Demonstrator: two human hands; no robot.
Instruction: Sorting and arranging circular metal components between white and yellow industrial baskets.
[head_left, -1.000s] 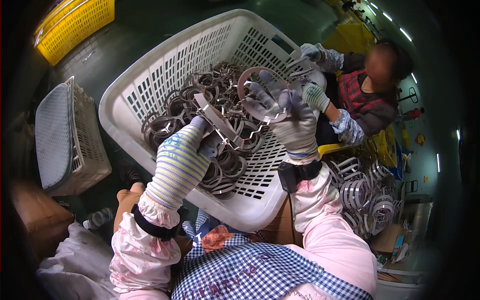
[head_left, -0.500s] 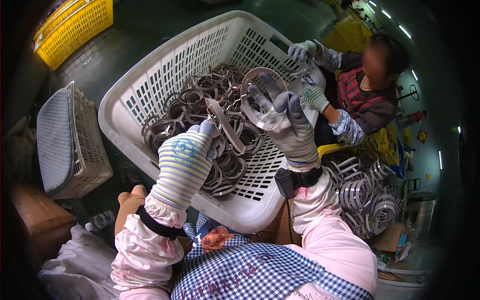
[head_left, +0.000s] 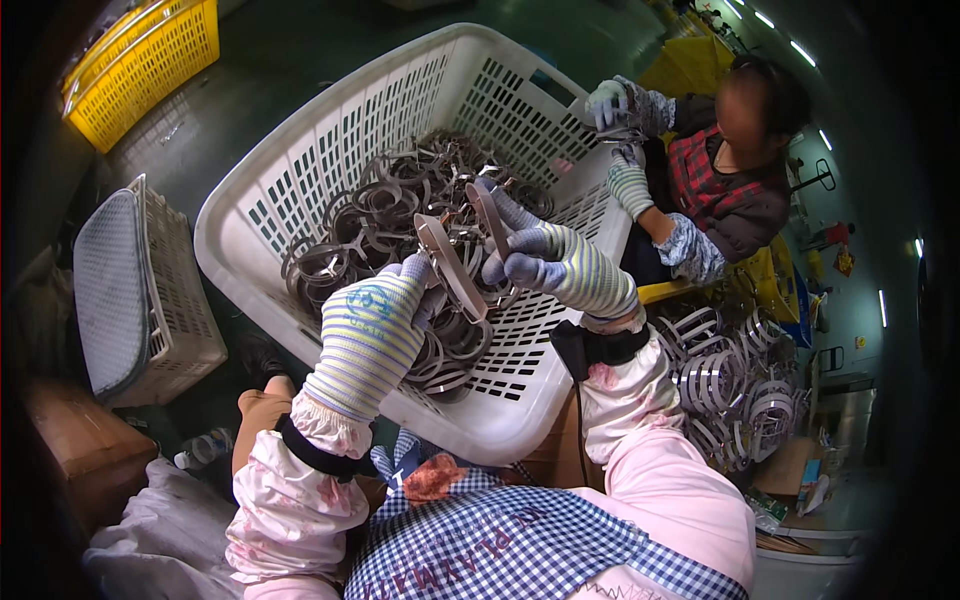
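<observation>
A white plastic basket (head_left: 250,190) stands in front of me with a heap of metal ring clamps (head_left: 390,205) in it. In a striped glove, my left hand (head_left: 372,325) is closed on a metal ring clamp (head_left: 452,268), which I see nearly edge-on above the heap. My right hand (head_left: 572,268), gloved too, pinches a second ring clamp (head_left: 488,220) between thumb and fingers, also turned edge-on. The two clamps are close together over the middle of the basket. Whether they touch I cannot tell.
Across the basket on the right, a co-worker's gloved hands (head_left: 622,150) hold metal pieces. More clamps (head_left: 735,385) are piled below, near a yellow container. At left stand a white crate (head_left: 180,290) and a brown box (head_left: 85,440); a yellow basket (head_left: 145,65) is farther back.
The ring in my right hand has turned from face-on to edge-on and come nearer the left one. My left hand has barely moved.
</observation>
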